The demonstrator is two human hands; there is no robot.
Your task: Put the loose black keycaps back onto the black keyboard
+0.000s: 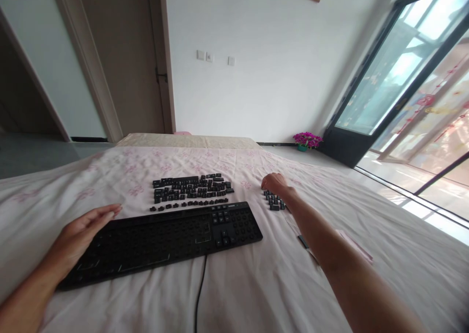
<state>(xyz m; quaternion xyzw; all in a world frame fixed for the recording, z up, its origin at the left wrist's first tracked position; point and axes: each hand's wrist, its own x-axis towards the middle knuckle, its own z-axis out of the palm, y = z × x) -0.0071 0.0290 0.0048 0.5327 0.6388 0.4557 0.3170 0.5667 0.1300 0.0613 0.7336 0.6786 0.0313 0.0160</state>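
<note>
Keyboard (161,242) lies flat on the cloth (249,284), its main field bare of caps, with some keys in place near its right end. The left hand (82,230) is at its left end, fingers loosely extended and nothing visible in them; whether it touches the keyboard, I cannot tell. The right hand (275,182) is beyond the keyboard's right end, fingers curled down at a small group of keys (274,207); whether they grip one is hidden.

Good handling here probably means pinching a single key by its sides and lifting straight up, so its neighbours keep their places. A low forearm could brush the group apart, and the cloth's folds could tip small keys. The larger batch (190,188), just beyond the keyboard's far edge, calls for the same care.

The cloth is pale with pink flowers, rumpled near the keyboard. A cable (200,294) runs from the keyboard's near edge. Well beyond the keyboard stands a white wall (249,93), with a brown door (124,54) to its left and flowers (308,138) and a glass door (381,89) to its right.
</note>
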